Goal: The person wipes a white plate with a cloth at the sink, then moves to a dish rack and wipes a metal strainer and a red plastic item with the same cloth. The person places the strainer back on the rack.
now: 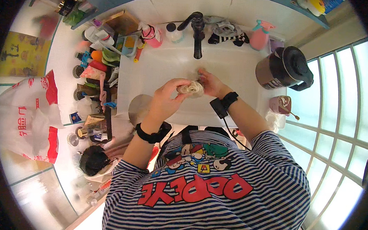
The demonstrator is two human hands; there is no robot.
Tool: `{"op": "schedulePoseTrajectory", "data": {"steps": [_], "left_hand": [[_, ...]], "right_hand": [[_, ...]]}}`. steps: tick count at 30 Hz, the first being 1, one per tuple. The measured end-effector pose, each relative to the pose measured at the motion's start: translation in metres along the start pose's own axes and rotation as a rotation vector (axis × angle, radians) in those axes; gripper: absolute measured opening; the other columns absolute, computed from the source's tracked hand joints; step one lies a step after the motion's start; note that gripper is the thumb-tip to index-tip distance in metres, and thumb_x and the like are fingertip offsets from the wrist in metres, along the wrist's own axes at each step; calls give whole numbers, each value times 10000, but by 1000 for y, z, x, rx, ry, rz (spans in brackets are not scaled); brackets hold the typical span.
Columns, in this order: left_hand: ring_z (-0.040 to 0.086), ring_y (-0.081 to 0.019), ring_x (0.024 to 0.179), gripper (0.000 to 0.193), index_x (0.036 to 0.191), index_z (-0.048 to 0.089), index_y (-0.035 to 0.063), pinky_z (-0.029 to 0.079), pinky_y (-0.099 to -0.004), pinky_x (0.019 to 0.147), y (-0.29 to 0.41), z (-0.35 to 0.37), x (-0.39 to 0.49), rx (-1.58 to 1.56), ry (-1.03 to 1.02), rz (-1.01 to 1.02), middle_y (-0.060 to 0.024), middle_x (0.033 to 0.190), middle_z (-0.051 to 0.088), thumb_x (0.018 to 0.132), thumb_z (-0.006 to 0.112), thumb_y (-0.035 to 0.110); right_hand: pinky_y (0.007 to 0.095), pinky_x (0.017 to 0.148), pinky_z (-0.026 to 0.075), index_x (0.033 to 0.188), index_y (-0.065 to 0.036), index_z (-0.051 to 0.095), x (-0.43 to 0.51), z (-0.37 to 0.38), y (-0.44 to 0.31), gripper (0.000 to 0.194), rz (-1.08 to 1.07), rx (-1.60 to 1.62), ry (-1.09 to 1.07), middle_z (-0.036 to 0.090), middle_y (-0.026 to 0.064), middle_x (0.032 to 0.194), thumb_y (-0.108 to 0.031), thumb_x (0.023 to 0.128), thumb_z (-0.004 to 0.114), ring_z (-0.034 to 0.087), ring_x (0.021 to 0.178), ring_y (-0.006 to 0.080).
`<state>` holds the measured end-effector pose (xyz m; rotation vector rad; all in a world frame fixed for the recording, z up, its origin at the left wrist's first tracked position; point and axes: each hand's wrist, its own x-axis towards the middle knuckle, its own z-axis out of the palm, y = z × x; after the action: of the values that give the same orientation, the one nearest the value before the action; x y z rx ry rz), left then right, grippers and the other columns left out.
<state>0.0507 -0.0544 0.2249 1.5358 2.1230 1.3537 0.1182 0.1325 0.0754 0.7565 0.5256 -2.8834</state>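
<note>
My left hand [169, 98] grips a bunched, wet-looking pale cloth [190, 89] between thumb and fingers, above the white sink basin [234, 108]. Close on its right, my right hand [212, 83] has its fingers bent at the far side of the cloth; whether they grip part of it cannot be told. The black faucet [198, 40] stands beyond both hands, its spout pointing towards me. A round, greyish object [139, 108] lies at the basin's near left, partly behind my left forearm. Both wrists wear black straps, and a cable runs from the one on the right.
A large dark-lidded pitcher [277, 68] and a cup holding a brush [280, 105] stand right. Behind the basin are a pink spray bottle [260, 36], striped socks [228, 38], a white bottle [175, 33] and a pink bottle [152, 36]. Toiletries crowd the left; a white-and-red plastic bag [28, 116] lies beyond.
</note>
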Motion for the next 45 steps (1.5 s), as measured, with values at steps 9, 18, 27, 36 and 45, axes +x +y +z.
{"op": "schedulePoseTrajectory", "data": {"steps": [9, 18, 27, 36, 45], "left_hand": [[615, -98, 864, 322, 1092, 630, 17, 507, -252, 755, -64, 36, 26, -676, -216, -306, -39, 989, 661, 795, 746, 57], [572, -217, 1106, 523, 1302, 533, 102, 453, -397, 981, -79, 95, 53, -819, -191, -301, -98, 1259, 567, 851, 721, 289], [525, -349, 1218, 794, 1473, 255, 153, 431, -601, 990, -98, 112, 38, -1777, -819, -446, -160, 1398, 460, 851, 696, 375], [605, -324, 1019, 916, 1425, 250, 52, 530, -513, 845, -97, 134, 38, -1014, -582, -730, -183, 1212, 528, 723, 824, 185], [622, -459, 881, 687, 1135, 403, -104, 516, -455, 729, -115, 178, 35, 86, -404, -345, -335, 961, 588, 622, 751, 192]], "right_hand": [[360, 922, 469, 1116, -112, 584, -56, 10, -6, 280, -313, -89, 18, 622, 39, 1028, -331, 942, 587, 598, 971, 195], [371, 939, 462, 1200, -116, 557, -85, 24, -20, 348, -417, -242, -74, 619, 49, 1128, -338, 934, 591, 585, 1065, 186], [441, 896, 496, 1074, -120, 606, -73, 7, -50, 207, -195, -144, -24, 620, 58, 1076, -200, 885, 636, 596, 1029, 241], [343, 773, 546, 1050, -20, 589, -38, -13, -48, 181, -241, -575, 241, 642, 107, 1004, -157, 932, 598, 649, 887, 228], [352, 732, 514, 1080, -60, 554, 25, -85, -46, 195, -312, -368, 566, 585, 53, 856, -125, 910, 623, 595, 845, 211]]}}
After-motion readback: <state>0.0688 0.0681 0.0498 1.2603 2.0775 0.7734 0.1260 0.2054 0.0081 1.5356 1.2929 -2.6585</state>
